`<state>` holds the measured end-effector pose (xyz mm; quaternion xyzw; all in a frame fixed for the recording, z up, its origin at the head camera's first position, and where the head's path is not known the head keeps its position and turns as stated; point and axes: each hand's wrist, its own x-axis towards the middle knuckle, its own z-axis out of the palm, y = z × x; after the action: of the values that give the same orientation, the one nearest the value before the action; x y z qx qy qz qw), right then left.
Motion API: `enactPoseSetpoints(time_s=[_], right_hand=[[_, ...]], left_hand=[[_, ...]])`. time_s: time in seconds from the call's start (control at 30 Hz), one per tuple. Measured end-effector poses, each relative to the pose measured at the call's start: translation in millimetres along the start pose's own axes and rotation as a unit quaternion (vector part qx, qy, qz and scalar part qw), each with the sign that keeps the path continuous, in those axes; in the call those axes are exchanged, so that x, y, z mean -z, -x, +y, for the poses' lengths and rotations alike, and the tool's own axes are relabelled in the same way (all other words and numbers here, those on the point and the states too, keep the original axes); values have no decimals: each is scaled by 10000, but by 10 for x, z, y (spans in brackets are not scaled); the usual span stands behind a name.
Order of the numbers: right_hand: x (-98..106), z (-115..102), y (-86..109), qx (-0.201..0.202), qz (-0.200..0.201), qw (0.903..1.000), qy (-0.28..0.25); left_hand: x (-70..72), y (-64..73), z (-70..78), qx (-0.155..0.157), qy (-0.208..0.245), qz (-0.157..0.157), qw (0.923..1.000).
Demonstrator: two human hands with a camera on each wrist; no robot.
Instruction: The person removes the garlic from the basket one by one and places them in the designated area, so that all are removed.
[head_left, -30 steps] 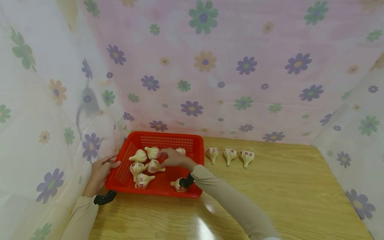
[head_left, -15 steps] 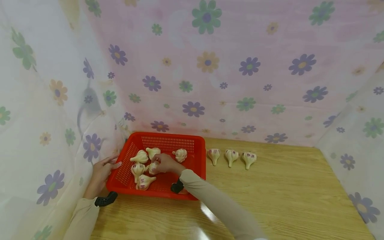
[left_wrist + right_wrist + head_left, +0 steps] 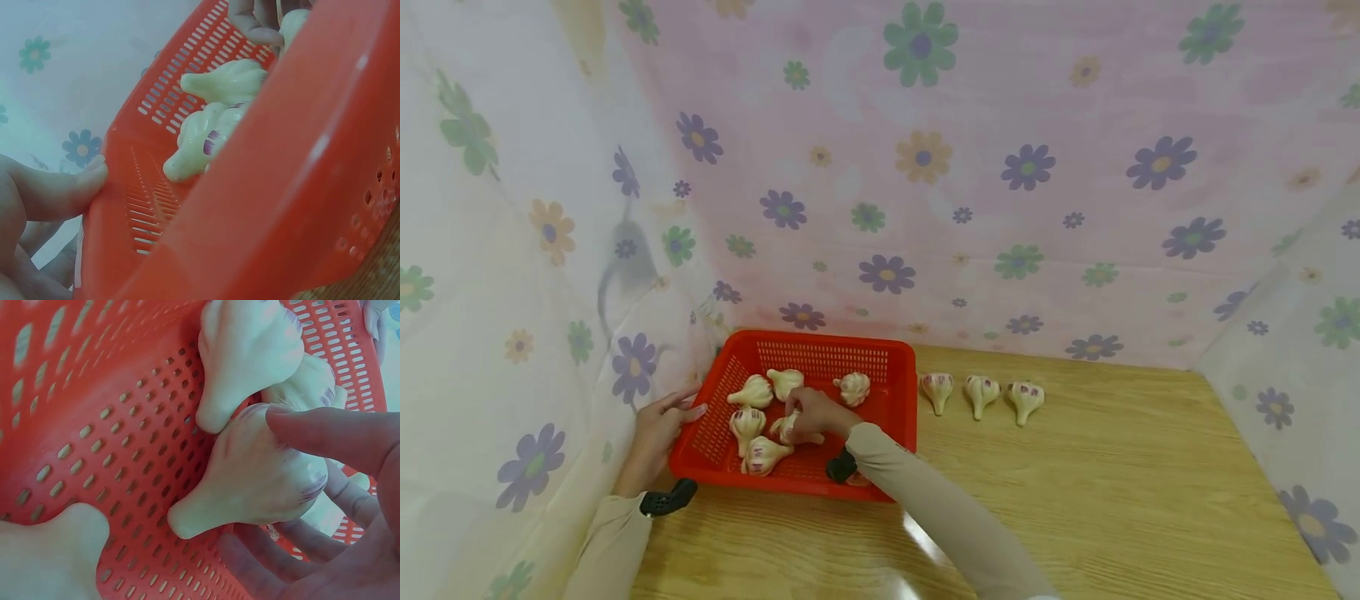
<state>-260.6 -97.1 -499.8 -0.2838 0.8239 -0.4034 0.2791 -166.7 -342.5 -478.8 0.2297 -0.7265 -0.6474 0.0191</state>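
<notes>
A red plastic basket (image 3: 775,482) with slotted walls holds several garlic bulbs. My left hand (image 3: 657,435) grips its left rim, the thumb (image 3: 87,187) over the edge and the fingers outside. Inside, my right hand (image 3: 817,413) holds a garlic bulb (image 3: 256,472) between the thumb above and the curled fingers below; its stem points away from the palm. Other bulbs lie close by: one in front (image 3: 763,456), one at the left (image 3: 747,423), and one behind (image 3: 786,384). Another bulb (image 3: 853,388) lies apart at the back right. The right wrist mostly hides one near the front.
Three more garlic bulbs stand in a row on the wooden table (image 3: 1120,475), right of the basket: a near one (image 3: 937,392), a middle one (image 3: 981,395) and a far one (image 3: 1026,402). Flower-printed cloth (image 3: 970,100) walls the table at the back and sides.
My right hand has moved left and toward me inside the basket onto the garlic bulb, uncovering the bulb at the back right. My left hand stays on the rim.
</notes>
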Motion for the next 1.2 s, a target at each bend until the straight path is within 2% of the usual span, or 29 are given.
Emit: enactPoseSetpoints(time_s=[0.33,0.63,0.87,1.03,1.2], right_hand=[[46,43,46,-23,26,9999,105],[85,143,91,155,216,9990,-355],[168,121,161,121,344,9993,-116],[240,112,238,128,466,9986,-206],[320,133,320,139,385,9983,-418]], left_hand=[[-18,-1,-14,-45,38,6,10000],[-34,-13,-44,-50,72,63,9999],[-24,-8,-46,47,-107,215,9997],[-13,-2,-36,26,-118,222,9997],[-9,-14,-38,88,-114,181,9997]])
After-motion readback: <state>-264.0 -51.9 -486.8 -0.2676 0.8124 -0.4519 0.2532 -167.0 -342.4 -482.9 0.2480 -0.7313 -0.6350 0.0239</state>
